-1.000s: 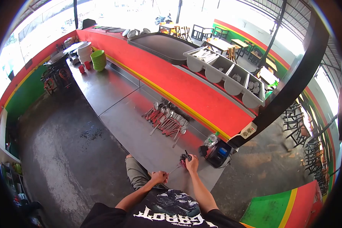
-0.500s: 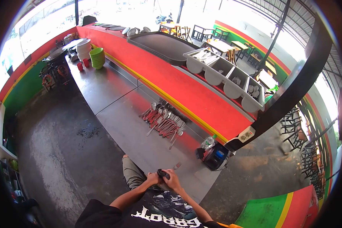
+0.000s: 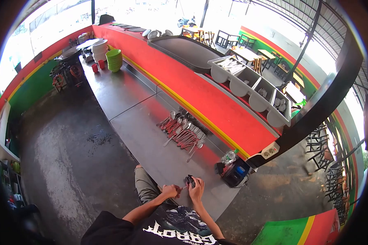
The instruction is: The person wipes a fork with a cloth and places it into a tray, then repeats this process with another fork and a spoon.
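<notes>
My left hand (image 3: 171, 191) is closed near the counter's front edge, its grip too small to read; a thin, pale piece shows between it and my right hand. Fingers of my right hand (image 3: 196, 188) are curled round a small dark object (image 3: 189, 179), possibly a cloth. Up the steel counter (image 3: 143, 139) lies a pile of spoons and forks (image 3: 182, 130) with red reflections among them.
A black device (image 3: 235, 173) and a clear bottle (image 3: 229, 156) stand right of my hands. Green bowls (image 3: 114, 61), red cups (image 3: 95, 68) and white containers (image 3: 99, 52) are at the far left. Black trays (image 3: 184, 51) and a cutlery holder (image 3: 249, 83) line the red ledge.
My hands have moved slightly apart, the right one with the dark object going right and up. The fork that lay beyond my hands no longer shows there. The whole view has shifted a little.
</notes>
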